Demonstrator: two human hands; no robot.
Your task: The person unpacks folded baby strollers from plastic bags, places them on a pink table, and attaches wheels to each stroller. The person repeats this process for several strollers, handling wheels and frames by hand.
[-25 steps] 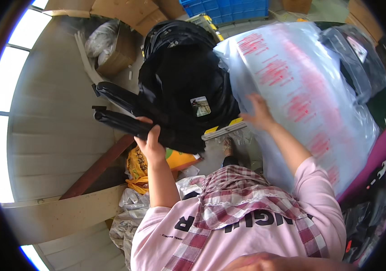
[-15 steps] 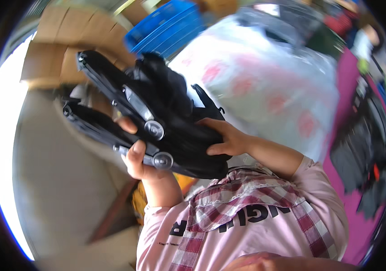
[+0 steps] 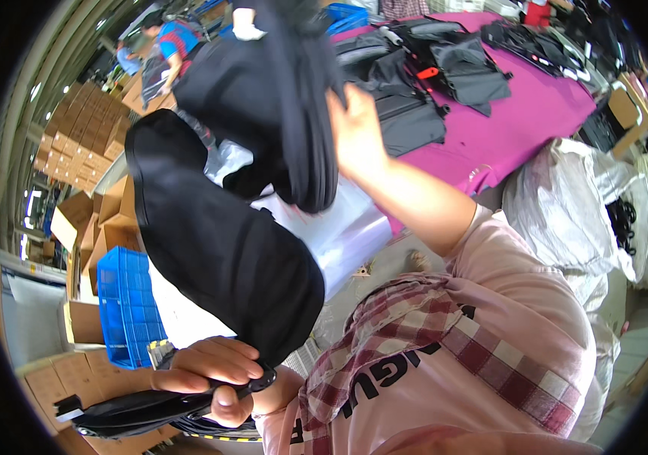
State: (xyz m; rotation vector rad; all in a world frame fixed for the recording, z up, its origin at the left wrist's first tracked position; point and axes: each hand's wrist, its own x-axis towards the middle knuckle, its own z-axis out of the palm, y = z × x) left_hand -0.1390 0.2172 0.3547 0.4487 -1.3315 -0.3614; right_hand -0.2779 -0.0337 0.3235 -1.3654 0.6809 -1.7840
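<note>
Grips black frame in left hand; touches cloth with right hand, unable to tell whether closed. Now spreads cloth between hands, no longer bunched, left of magenta surface; likely needs two-sided support.

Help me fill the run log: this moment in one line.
left hand: grips black hinged frame | right hand: touches black fabric | magenta tabletop: dark fabric pieces on it

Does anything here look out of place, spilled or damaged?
Nothing looks clearly spilled or damaged. Mildly odd is the white sack at the right: it gapes, and black parts show there, though it may simply be open. The black bundle by the right hand is too blurred to judge.
</note>
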